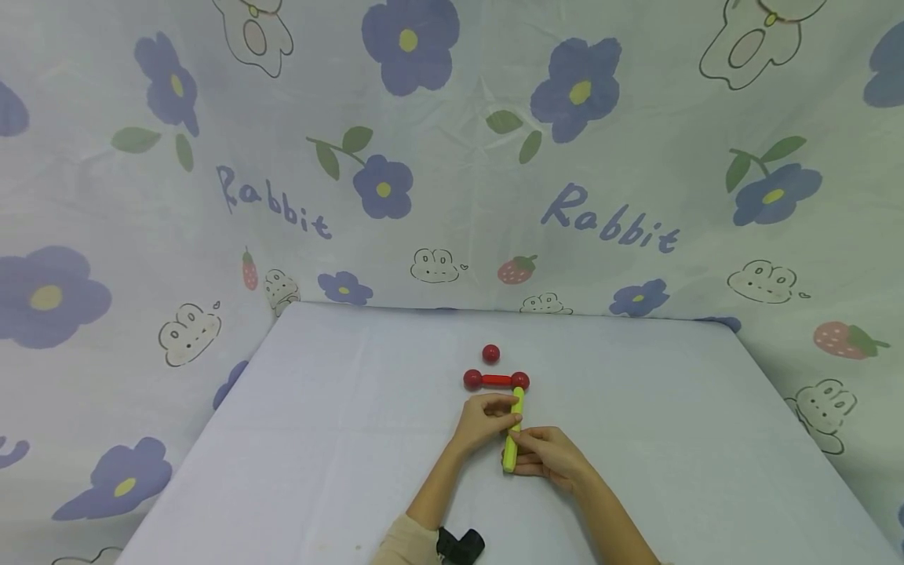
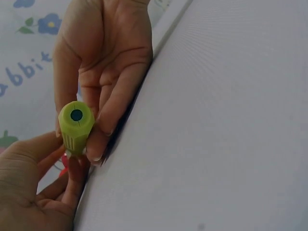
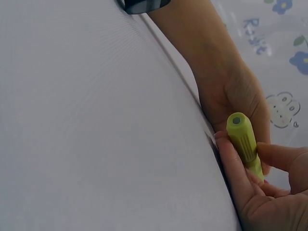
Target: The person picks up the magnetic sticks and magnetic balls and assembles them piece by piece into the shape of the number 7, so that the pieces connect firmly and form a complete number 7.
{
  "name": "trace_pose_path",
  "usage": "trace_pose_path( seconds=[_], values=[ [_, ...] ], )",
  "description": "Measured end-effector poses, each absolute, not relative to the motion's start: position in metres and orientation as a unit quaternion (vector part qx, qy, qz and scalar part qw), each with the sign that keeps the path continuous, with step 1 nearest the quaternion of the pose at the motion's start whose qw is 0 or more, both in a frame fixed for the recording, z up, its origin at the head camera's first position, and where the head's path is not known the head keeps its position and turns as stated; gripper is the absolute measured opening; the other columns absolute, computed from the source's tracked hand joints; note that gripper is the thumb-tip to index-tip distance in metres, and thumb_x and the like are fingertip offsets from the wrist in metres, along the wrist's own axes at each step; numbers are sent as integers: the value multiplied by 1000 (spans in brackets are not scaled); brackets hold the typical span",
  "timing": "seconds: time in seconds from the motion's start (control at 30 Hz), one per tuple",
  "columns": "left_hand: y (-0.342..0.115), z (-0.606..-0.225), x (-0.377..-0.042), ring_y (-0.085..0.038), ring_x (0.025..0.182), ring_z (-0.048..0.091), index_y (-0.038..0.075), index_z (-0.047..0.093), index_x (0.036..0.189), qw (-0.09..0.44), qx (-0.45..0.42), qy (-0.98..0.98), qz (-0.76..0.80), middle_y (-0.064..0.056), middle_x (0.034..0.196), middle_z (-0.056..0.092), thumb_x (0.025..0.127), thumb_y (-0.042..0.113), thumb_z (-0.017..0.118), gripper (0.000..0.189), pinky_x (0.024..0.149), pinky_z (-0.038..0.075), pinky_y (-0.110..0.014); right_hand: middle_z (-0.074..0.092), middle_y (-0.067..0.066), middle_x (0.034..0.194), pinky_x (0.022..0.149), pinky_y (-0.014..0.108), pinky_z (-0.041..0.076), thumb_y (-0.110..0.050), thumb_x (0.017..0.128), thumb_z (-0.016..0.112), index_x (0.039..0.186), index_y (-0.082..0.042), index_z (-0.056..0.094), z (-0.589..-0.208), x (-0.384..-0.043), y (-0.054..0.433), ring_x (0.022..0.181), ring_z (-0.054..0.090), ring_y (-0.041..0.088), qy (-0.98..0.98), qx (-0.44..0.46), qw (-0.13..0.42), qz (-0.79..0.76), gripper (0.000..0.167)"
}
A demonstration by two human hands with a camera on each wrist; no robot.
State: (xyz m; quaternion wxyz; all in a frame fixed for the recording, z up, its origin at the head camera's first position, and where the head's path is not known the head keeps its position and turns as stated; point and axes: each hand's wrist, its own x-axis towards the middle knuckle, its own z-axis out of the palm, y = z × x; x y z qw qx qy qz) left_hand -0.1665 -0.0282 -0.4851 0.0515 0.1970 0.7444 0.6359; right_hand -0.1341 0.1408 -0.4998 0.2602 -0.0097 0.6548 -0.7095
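Both hands hold a yellow-green magnetic rod [image 1: 510, 453] with a dark round spot in its near end, seen in the left wrist view. My left hand [image 1: 482, 422] pinches its far half, while my right hand [image 1: 554, 457] grips the near half with thumb and fingers. A band shows across the rod [image 3: 243, 137] in the right wrist view; whether it is one piece or two I cannot tell. Its far end meets, or lies just before, a red ball [image 1: 519, 380]. That ball joins a short red rod [image 1: 496, 380] with another red ball [image 1: 472, 380] at its left.
Behind the red rod lies a single loose red ball [image 1: 490, 354]. A white cloth covers the table [image 1: 318, 408], and a printed curtain [image 1: 452, 157] hangs along its back and sides. Around the left wrist is a black camera mount [image 1: 461, 545].
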Motion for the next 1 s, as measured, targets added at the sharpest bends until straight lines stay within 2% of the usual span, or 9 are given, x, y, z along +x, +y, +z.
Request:
trace_pose_path(
  seconds=[0.47,0.87,1.0],
  values=[
    [-29,-485,-166,-37,83,64,-13,62,109,48,193,743,639,-29,99,65,82,1,68,31,63,47,-12,68,11,89,75,35,55,-23,94,57,120,22,45,-499,-134,138,81,69,21,654,0,256,-712,54],
    [-28,-485,-165,-31,82,65,-11,62,110,51,185,746,638,-27,103,65,82,3,69,32,63,49,-14,67,12,89,75,36,55,-23,94,58,118,21,47,-498,-134,137,81,69,22,658,13,251,-710,51],
    [-28,-484,-165,-33,85,65,-11,61,112,51,183,746,639,-28,104,64,82,3,68,33,67,50,-15,67,12,88,74,37,56,-24,93,59,116,20,49,-498,-134,136,81,69,23,666,20,249,-703,51]
  ],
)
